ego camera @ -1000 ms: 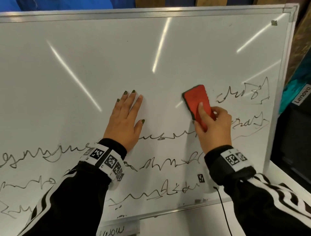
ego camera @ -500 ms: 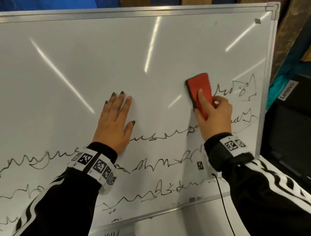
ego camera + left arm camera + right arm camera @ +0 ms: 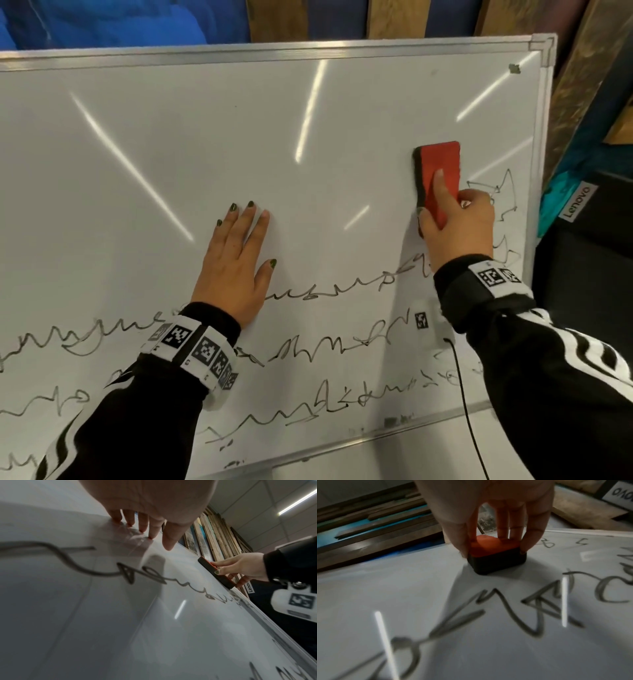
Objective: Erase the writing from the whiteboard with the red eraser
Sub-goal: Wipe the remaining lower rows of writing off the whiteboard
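The whiteboard (image 3: pixel 205 144) leans before me, its upper half wiped white and its lower half crossed by rows of black scribbled writing (image 3: pixel 329 294). My right hand (image 3: pixel 455 226) grips the red eraser (image 3: pixel 440 171) with black felt underside (image 3: pixel 496 562), pressed to the board at the right, just left of leftover scribbles (image 3: pixel 496 192). Thumb and fingers (image 3: pixel 529 539) clamp its sides. My left hand (image 3: pixel 236 260) lies flat on the board's middle with straight fingers (image 3: pixel 144 524), touching the surface above a writing row (image 3: pixel 102 572).
The board's metal frame (image 3: pixel 543 137) ends at the right; beyond it stands a dark Lenovo box (image 3: pixel 579 202). Wooden planks (image 3: pixel 394 17) and a blue object (image 3: pixel 102 20) rise behind the top edge. A thin black cable (image 3: pixel 462 394) hangs from my right wrist.
My right hand slid the eraser up and to the right along the board, wiping the left part of the upper right scribble. The left hand stayed flat in place.
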The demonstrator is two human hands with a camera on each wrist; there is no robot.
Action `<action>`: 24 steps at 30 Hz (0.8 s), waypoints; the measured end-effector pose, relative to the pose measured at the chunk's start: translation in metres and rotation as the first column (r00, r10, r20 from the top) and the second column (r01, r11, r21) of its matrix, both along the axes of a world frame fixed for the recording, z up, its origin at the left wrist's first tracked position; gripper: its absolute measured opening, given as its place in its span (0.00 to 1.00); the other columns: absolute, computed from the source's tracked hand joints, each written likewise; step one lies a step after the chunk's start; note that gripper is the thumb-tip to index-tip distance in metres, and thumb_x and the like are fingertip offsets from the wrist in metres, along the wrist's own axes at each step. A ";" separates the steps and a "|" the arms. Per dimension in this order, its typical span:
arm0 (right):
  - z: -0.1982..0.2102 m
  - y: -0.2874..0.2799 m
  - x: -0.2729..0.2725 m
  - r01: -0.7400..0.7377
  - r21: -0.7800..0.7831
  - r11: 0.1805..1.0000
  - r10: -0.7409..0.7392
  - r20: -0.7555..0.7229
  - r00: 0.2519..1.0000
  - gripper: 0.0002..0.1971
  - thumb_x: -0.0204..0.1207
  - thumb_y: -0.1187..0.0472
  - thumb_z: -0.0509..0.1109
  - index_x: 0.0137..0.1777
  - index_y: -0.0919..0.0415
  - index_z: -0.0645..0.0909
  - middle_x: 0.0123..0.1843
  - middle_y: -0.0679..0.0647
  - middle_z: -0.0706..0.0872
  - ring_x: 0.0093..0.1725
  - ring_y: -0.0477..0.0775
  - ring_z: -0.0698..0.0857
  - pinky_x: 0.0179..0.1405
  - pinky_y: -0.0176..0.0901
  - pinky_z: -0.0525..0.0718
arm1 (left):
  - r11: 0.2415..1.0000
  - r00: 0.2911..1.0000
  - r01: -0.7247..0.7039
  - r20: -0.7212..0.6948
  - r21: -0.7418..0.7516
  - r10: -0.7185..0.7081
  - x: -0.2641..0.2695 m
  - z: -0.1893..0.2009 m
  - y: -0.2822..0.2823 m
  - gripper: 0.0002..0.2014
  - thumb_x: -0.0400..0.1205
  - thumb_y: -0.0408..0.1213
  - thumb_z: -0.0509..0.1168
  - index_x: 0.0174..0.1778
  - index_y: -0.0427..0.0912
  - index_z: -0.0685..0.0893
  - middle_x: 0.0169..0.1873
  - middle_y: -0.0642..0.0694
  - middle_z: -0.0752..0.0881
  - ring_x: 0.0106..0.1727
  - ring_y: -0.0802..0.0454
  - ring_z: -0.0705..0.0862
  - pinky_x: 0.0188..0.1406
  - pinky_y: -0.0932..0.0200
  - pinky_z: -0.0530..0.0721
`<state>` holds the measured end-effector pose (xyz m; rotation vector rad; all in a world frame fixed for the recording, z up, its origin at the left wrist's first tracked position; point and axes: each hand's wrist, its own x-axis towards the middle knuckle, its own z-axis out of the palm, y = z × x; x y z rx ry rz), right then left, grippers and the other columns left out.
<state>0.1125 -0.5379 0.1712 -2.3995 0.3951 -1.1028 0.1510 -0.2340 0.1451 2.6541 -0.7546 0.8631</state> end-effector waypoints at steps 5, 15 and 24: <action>-0.035 0.028 -0.021 -0.056 -0.039 0.998 0.056 -0.005 0.998 0.32 0.78 0.56 0.67 0.80 0.45 0.59 0.66 0.65 0.67 0.63 0.64 0.71 0.64 0.51 0.75 | 1.000 1.000 -0.003 0.002 0.007 0.003 -0.001 0.001 0.002 0.31 0.81 0.48 0.48 0.81 0.44 0.56 0.80 0.44 0.57 0.81 0.49 0.48 0.79 0.61 0.38; -0.015 -0.007 -0.012 0.064 0.008 0.998 -0.063 -0.058 0.996 0.31 0.79 0.55 0.65 0.81 0.45 0.58 0.67 0.66 0.66 0.66 0.64 0.68 0.68 0.44 0.67 | 1.000 1.000 -0.002 -0.001 0.004 0.002 -0.002 0.001 0.001 0.31 0.82 0.48 0.49 0.81 0.44 0.55 0.81 0.45 0.56 0.81 0.49 0.47 0.79 0.59 0.41; 0.002 -0.034 -0.001 0.115 0.032 0.993 -0.112 -0.098 0.989 0.30 0.80 0.53 0.64 0.80 0.44 0.58 0.67 0.66 0.66 0.65 0.65 0.69 0.69 0.48 0.69 | 1.000 1.000 -0.014 -0.002 0.012 0.014 0.000 -0.001 0.000 0.31 0.81 0.48 0.49 0.82 0.44 0.54 0.81 0.46 0.55 0.81 0.49 0.47 0.80 0.57 0.42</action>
